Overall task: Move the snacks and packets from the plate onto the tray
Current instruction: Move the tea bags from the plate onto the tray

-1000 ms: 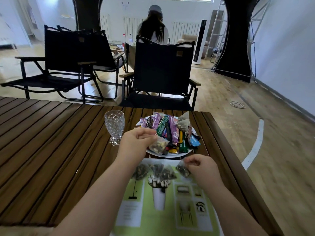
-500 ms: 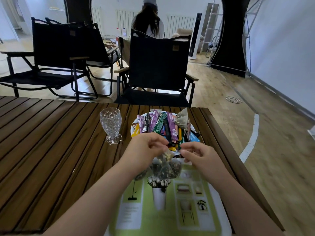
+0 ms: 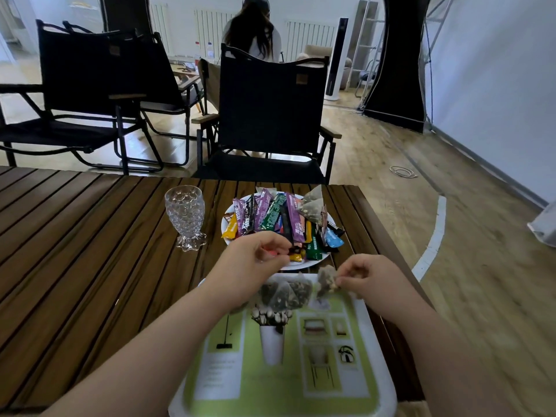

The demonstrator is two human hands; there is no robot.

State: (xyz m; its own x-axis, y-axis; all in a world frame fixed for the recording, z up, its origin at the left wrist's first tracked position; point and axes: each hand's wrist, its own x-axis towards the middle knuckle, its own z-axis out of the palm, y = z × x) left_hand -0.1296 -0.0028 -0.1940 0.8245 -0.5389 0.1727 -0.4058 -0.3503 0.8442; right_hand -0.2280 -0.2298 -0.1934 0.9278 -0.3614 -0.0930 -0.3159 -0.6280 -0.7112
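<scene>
Pinching a small mesh packet (image 3: 326,281) between thumb and fingertips, the right hand (image 3: 371,275) holds it just over the far right corner of the tray (image 3: 380,368), a green and white one with printed pictures on its floor. About three triangular packets (image 3: 282,293) of the same kind already lie close together at the tray's far end, just left of the held one. The left hand (image 3: 252,266) is at the near rim of the plate (image 3: 304,264), fingers curled over some small wrapped sweets (image 3: 296,256); whether it grips one I cannot tell. The white plate, just beyond the tray, is heaped with long snack bars (image 3: 264,213) in purple, green, black, yellow and blue wrappers, and two more mesh pyramids (image 3: 311,206) sit on its far right side. A patterned glass (image 3: 185,218) stands upright left of the plate on the slatted wooden table (image 3: 90,251).
</scene>
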